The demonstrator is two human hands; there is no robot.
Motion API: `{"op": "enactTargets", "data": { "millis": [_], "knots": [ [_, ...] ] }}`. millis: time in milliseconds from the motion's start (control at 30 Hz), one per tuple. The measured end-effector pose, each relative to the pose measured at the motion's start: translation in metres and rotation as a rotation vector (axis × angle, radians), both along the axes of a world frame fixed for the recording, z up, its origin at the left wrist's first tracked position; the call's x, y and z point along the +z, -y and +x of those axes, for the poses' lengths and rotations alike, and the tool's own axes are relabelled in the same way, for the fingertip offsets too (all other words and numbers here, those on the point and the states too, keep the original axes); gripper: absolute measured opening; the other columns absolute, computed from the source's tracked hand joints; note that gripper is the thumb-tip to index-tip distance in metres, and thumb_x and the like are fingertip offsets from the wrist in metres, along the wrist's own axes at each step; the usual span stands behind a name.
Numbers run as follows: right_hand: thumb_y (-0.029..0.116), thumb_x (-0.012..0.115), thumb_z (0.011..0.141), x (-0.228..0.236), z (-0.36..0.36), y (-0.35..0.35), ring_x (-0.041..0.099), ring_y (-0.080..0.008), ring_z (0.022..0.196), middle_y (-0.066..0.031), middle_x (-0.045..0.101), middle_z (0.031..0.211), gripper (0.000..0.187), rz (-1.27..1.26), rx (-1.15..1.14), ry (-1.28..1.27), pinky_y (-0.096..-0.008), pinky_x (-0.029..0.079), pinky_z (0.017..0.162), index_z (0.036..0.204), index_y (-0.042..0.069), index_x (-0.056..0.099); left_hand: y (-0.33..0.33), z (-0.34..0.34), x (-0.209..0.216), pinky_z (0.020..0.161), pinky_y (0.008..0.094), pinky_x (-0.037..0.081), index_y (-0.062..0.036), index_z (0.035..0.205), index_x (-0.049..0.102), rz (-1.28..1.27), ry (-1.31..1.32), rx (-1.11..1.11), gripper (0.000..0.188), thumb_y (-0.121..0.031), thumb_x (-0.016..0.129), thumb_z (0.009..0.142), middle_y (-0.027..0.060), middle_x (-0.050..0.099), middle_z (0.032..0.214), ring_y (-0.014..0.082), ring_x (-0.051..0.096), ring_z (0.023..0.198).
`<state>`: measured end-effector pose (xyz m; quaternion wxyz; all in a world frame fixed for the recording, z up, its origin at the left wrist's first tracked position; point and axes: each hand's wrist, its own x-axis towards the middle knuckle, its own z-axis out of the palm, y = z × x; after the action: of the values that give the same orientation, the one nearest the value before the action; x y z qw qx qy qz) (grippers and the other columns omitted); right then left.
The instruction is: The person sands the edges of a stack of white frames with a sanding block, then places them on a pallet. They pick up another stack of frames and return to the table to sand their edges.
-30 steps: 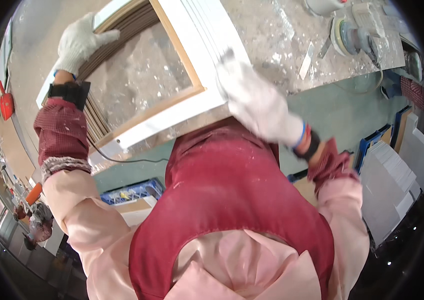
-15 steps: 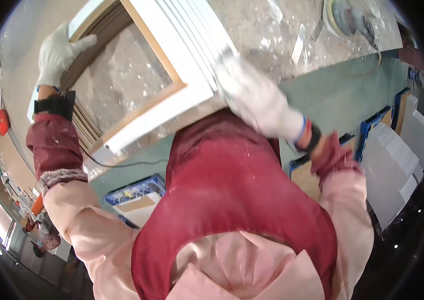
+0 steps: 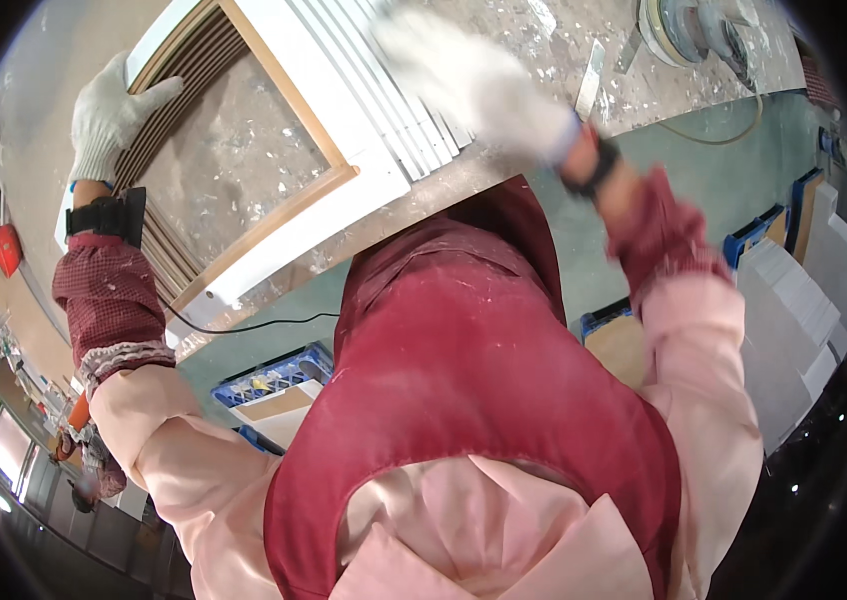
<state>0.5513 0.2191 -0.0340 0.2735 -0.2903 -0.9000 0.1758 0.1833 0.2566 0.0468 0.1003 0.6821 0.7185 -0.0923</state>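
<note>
A stack of white frames (image 3: 294, 215) with brown inner edges lies on the worktable, its layers stepped along the right side. At its left side is my left hand (image 3: 109, 125) in a white knitted glove, gripping the rail with the thumb over the inner edge. My right hand (image 3: 474, 80), also gloved, is over or just beside the stepped right edges. Motion smears its fingers, so whether it holds anything is hidden.
The paint-spotted worktable (image 3: 504, 175) carries a flat metal strip (image 3: 591, 80) and a round sander-like tool (image 3: 679, 30) with a hose at the right. A red tool (image 3: 6, 248) lies far left. White panels (image 3: 784, 320) stand in blue racks at the right.
My right hand has swept up and away along the frames' right side, uncovering the stepped near ends. The left hand keeps its place on the stack, which sits slightly further left in view.
</note>
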Motion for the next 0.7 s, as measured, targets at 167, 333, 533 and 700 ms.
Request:
{"op": "enactTargets", "data": {
  "millis": [167,333,533,700],
  "knots": [
    [0.017,0.058,0.092,0.007,-0.050,-0.082,0.052,-0.0311,0.127,-0.0180,0.055,0.134,0.046,-0.492,-0.067,0.122,-0.0377,0.042,0.106,0.135,0.003,0.052,-0.001,-0.009,0.000,0.088,0.0391,0.051,-0.0071,0.123,0.061,-0.014,0.065,0.043,0.064,-0.047,0.076,0.075,0.0153,0.071,0.102,0.0280,0.069,0.095],
    [0.004,0.061,0.082,0.019,0.024,0.060,0.056,-0.0343,0.109,-0.0195,0.051,0.116,0.042,-0.216,-0.047,-0.051,-0.0371,0.051,0.090,0.122,-0.002,0.050,-0.001,-0.009,0.000,0.084,0.0401,0.053,-0.0034,0.118,0.062,0.012,0.002,0.010,0.065,-0.047,0.077,0.072,0.0171,0.071,0.102,0.0301,0.069,0.095],
    [0.027,0.049,0.096,0.003,-0.034,-0.081,0.056,-0.0347,0.111,-0.0171,0.055,0.124,0.041,-0.155,-0.063,0.037,-0.0444,0.046,0.094,0.128,0.002,0.050,-0.007,0.012,0.025,0.086,0.0410,0.052,-0.0032,0.114,0.063,0.029,-0.035,-0.016,0.063,-0.048,0.078,0.073,0.0191,0.071,0.100,0.0312,0.069,0.095],
    [0.032,0.048,0.096,0.009,-0.051,-0.150,0.059,-0.0342,0.106,-0.0144,0.059,0.117,0.035,-0.059,-0.220,0.209,-0.0509,0.042,0.097,0.122,0.009,0.056,0.006,0.020,0.030,0.092,0.0409,0.050,-0.0031,0.127,0.055,0.011,-0.050,0.040,0.075,-0.047,0.080,0.070,0.0217,0.067,0.113,0.0340,0.065,0.105]
  ]
}}
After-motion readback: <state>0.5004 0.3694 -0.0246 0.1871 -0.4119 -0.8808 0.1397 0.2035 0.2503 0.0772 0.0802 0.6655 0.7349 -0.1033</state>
